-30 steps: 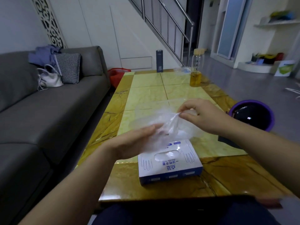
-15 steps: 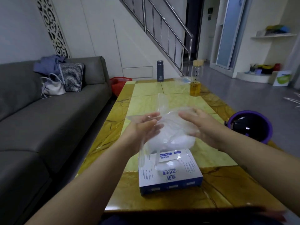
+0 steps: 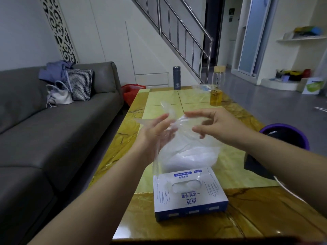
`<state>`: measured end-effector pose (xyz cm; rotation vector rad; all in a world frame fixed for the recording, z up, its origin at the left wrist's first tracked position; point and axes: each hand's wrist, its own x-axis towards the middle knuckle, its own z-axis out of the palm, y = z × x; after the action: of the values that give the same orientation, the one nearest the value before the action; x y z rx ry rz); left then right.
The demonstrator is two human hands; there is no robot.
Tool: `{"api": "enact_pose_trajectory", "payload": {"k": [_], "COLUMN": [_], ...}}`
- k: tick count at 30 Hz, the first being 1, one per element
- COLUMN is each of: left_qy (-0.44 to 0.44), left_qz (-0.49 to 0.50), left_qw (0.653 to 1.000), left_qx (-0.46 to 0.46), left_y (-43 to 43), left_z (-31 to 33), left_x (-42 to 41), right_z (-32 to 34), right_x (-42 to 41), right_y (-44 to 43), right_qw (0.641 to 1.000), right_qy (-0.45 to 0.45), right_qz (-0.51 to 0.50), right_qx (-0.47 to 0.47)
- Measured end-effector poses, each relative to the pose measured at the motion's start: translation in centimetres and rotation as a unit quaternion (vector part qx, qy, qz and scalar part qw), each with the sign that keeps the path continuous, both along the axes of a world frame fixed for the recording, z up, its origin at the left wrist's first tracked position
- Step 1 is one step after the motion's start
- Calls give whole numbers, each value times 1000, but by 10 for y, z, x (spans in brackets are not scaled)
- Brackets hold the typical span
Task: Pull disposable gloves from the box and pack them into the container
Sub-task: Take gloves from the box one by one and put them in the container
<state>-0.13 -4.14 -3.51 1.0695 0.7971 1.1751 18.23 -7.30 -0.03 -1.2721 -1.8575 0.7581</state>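
Note:
A white and blue glove box (image 3: 190,193) lies flat near the table's front edge, its oval opening showing white gloves. Just behind it stands a clear plastic bag (image 3: 191,152) with a heap of whitish gloves at its bottom. Its thin top film rises between my hands, and a clear strip (image 3: 167,108) sticks up above them. My left hand (image 3: 157,131) has straight fingers, with the film lying against the palm. My right hand (image 3: 217,126) hovers at the bag's top right, fingers spread and loosely bent, thumb and index finger apart, touching the film lightly or not at all.
On the yellow marble table (image 3: 159,105) stand a dark flask (image 3: 176,78) and a glass bottle of amber liquid (image 3: 217,85) at the far end. A black object (image 3: 254,165) lies at the right edge, beside a purple bin (image 3: 284,137). A grey sofa (image 3: 53,121) runs along the left.
My hands lifted the film from just above the box. The right hand has let go of its pinch and drawn apart from the left. The camera tilted up.

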Motion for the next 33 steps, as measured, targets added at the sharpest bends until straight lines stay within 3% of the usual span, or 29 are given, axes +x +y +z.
{"api": "enact_pose_trajectory", "payload": {"k": [5, 8, 10, 12, 13, 15, 17, 19, 21, 24, 26, 28, 30, 32, 33], "left_qy": [30, 115, 220, 312, 360, 479, 619, 708, 732, 733, 738, 743, 747, 751, 753], "left_qz": [40, 161, 279, 356, 345, 199, 4, -135, -204, -237, -256, -274, -296, -315, -321], "left_qw": [997, 978, 935, 861, 819, 745, 673, 627, 613, 610, 598, 585, 571, 558, 553], "left_qx": [-50, -63, 14, 186, 284, 419, 404, 297, 216, 185, 180, 177, 168, 159, 159], "left_y": [22, 41, 51, 56, 60, 60, 64, 76, 90, 107, 112, 116, 119, 120, 121], "left_z": [3, -3, -8, -6, -4, 0, -9, -23, -35, -42, -44, -48, -53, -59, -61], "left_x": [-17, -35, -46, -48, -42, -24, 0, 15, 24, 30, 34, 38, 42, 47, 50], "right_z": [11, 4, -8, -21, -28, -39, -48, -54, -58, -61, -61, -61, -67, -78, -83], "right_x": [21, 33, 40, 44, 45, 45, 43, 39, 33, 23, 16, 11, 9, 7, 8], "right_y": [22, 42, 56, 71, 80, 90, 100, 106, 110, 111, 109, 110, 115, 121, 126], "right_qw": [998, 995, 991, 984, 980, 972, 964, 951, 927, 872, 823, 792, 823, 864, 868], "right_qy": [-57, -74, -79, -115, -133, -161, -183, -230, -309, -439, -550, -598, -560, -499, -477], "right_qz": [-12, -16, -23, -28, -28, -22, -18, -18, -20, -53, -101, -119, -80, -2, 37], "right_qx": [-26, -61, -101, -135, -149, -171, -193, -206, -213, -209, -94, 37, 52, -59, -131]}}
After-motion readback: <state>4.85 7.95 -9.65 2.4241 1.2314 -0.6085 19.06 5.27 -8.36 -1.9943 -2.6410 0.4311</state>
